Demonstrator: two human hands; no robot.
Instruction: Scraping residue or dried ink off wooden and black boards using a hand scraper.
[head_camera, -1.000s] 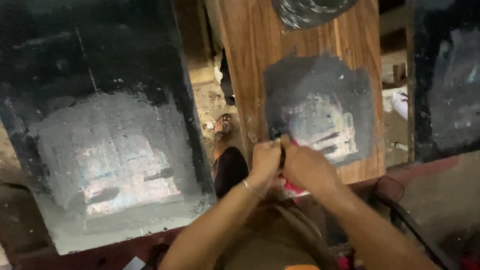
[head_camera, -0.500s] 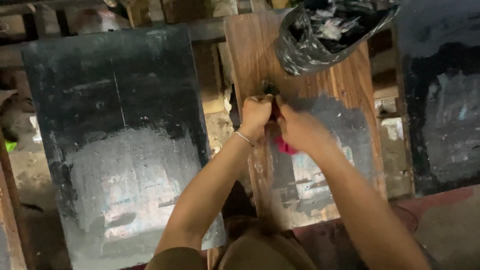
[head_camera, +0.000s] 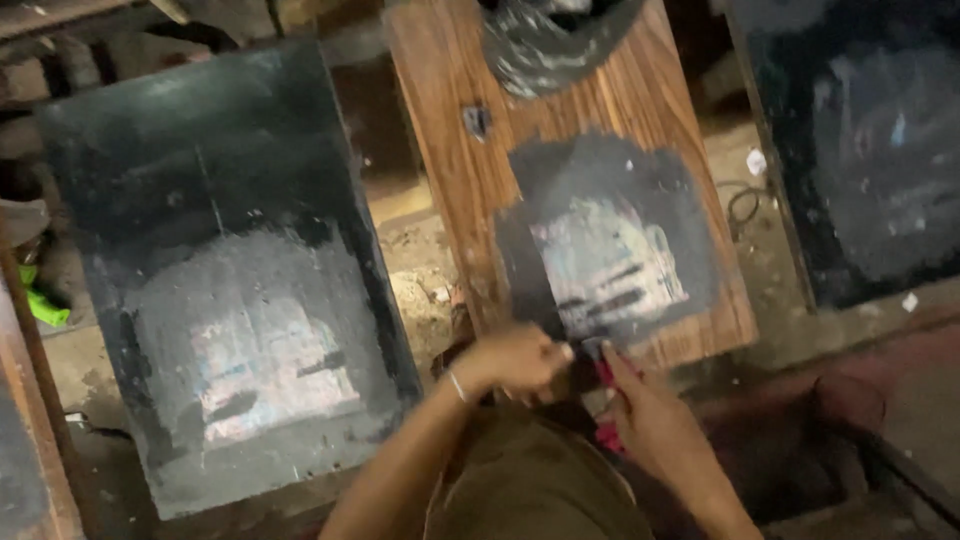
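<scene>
At the near edge of the wooden board (head_camera: 610, 120), your two hands meet just below its lower rim. Your left hand (head_camera: 515, 358) is curled, with the fingers (head_camera: 555, 352) pinched toward a small dark item at the rim; it is too blurred to tell what that item is or whether you truly grip it. Your right hand (head_camera: 650, 420) has its fingers wrapped around a red tool (head_camera: 606, 385), which shows only as a red strip between palm and thumb, just beside the left hand's fingertips. A thin bangle (head_camera: 456, 385) sits on your left wrist.

The board is brown, wood-grained and rectangular, tilted slightly, with a rough black painted patch (head_camera: 610, 240) in its lower half; the patch's middle is rubbed to a pale grey-white square with a few dark streaks. At the board's far end rests a black plastic bag (head_camera: 545, 40), crumpled and shiny.

To your left lies a larger black panel (head_camera: 230, 260), also worn pale in its lower middle. Another dark panel (head_camera: 860, 150) lies to your right, well apart from your hands. A bright green scrap (head_camera: 42, 305) shows at the far left edge.
</scene>
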